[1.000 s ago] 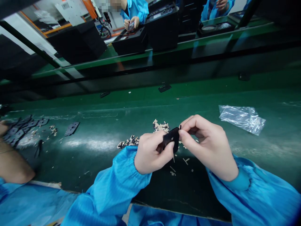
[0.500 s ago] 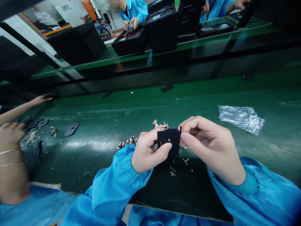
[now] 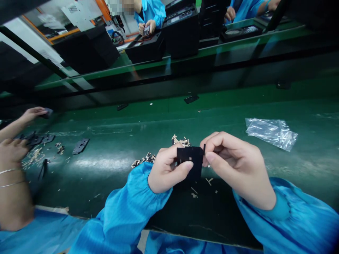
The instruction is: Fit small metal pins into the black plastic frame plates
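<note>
Two blue sleeves [image 3: 129, 208], gathered at the wrists, extend over the near edge of a green worktop [image 3: 106, 183], where a thin black plate [image 3: 196, 167] is held up between a worker's bare hands. The left hand [image 3: 168, 171] is clamped on the plate's left side, its thumb across the face just below a small pale square. The right hand [image 3: 238, 169] pinches a short dark strip [image 3: 204, 149] between thumb and fingers at the plate's upper right corner; whether the strip is joined to the plate cannot be told. Pale slivers [image 3: 194, 190] lie scattered just below.

At left, a co-worker's forearm [image 3: 16, 204] wears two thin bracelets, near a cluster of dark plates [image 3: 35, 140] and pale bits. One dark plate [image 3: 81, 146] lies apart from that cluster. Beyond the left hand sit two heaps of scraps, one mixed pale and dark [image 3: 144, 159], the other mostly pale [image 3: 180, 141]. Clear plastic bags [image 3: 272, 134] lie flat to the right.

Farther off, another hand [image 3: 33, 113] at far left grips a small dark piece [image 3: 47, 113], and small black pieces [image 3: 191, 99] dot the worktop's rear. Across the divide, a person in blue [image 3: 153, 12] holds a small device [image 3: 146, 31] beside black bins [image 3: 181, 38].
</note>
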The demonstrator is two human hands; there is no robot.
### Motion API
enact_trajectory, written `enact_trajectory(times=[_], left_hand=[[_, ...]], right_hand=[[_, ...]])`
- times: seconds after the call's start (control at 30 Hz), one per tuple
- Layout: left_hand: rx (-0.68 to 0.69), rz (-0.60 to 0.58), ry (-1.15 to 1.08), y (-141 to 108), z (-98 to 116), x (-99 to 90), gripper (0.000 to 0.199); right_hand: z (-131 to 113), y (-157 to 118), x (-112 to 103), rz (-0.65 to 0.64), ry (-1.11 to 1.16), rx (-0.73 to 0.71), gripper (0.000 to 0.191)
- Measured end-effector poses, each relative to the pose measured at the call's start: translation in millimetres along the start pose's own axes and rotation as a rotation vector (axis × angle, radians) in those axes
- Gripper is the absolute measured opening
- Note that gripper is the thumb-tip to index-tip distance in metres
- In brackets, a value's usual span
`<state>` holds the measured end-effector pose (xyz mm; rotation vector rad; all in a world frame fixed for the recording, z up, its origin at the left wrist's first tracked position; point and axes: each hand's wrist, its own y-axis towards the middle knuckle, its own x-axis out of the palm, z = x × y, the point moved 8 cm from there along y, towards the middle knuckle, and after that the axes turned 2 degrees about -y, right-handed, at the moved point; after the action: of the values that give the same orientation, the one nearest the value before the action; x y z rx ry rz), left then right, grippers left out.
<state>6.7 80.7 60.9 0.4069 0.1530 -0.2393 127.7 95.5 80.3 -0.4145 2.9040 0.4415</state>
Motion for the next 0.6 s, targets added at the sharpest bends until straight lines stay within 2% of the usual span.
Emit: enact_trajectory(times=[0.23,0.43,0.6], left_hand=[[-0.057,-0.011,-0.093,-1.8,-4.6,1.4,0.005],[-0.183,-0.054,-0.325,-5.8,-27.8,3.3,0.019],[-0.248,-0.080,-0.487,-5.9,-37.7,6.0,0.020]], right_hand=[[2.9,-0.4,1.0,-0.018,0.041,0.011,0.011],[-0.5,-4.0,2.9,-0.068,0.067,-0.063,0.011],[-4.0,-4.9,7.6,-0.113,0.096,-0.071,0.012]])
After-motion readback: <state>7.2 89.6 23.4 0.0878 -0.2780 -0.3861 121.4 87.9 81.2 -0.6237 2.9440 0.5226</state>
